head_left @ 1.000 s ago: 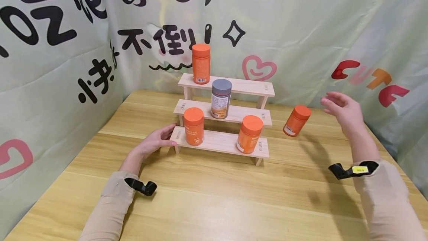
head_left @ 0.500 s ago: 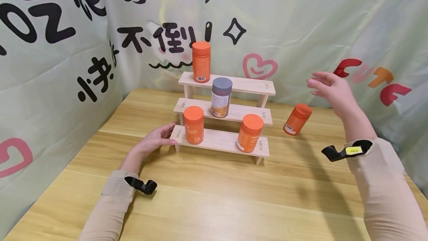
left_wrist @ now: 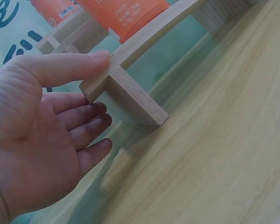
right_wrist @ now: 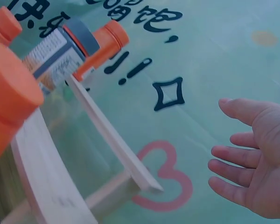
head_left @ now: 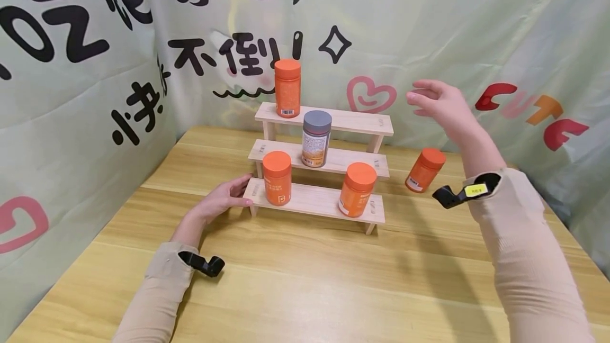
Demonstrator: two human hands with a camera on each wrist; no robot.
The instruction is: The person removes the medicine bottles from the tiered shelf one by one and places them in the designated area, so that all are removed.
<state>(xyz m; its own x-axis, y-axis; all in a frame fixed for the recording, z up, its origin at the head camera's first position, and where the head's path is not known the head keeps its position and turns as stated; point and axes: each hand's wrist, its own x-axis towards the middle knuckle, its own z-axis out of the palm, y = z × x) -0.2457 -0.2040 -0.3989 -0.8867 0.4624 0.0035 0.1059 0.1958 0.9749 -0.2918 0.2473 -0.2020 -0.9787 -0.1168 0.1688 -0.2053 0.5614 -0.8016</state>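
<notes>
A three-tier wooden display rack (head_left: 312, 198) stands on the table. At its lower left end my left hand (head_left: 219, 204) pinches the lowest board, thumb on top and forefinger at the end; the other fingers hang beside the leg. My right hand (head_left: 440, 100) is raised right of the top tier, fingers loosely bent and holding nothing. Orange bottles stand on the rack: one on the top tier (head_left: 288, 89), one at the lowest board's left (head_left: 277, 179) and one at its right (head_left: 356, 190). A grey-capped bottle (head_left: 315, 139) occupies the middle tier.
Another orange bottle (head_left: 425, 171) is on the table, right of the rack and below my right forearm. Behind the rack hangs a pale printed cloth (head_left: 429, 25), which also covers the left side. The wooden table (head_left: 305, 279) extends in front.
My right hand has moved left and upward, from right of the bottle on the table toward the rack's top tier. The left hand and the bottles have stayed put.
</notes>
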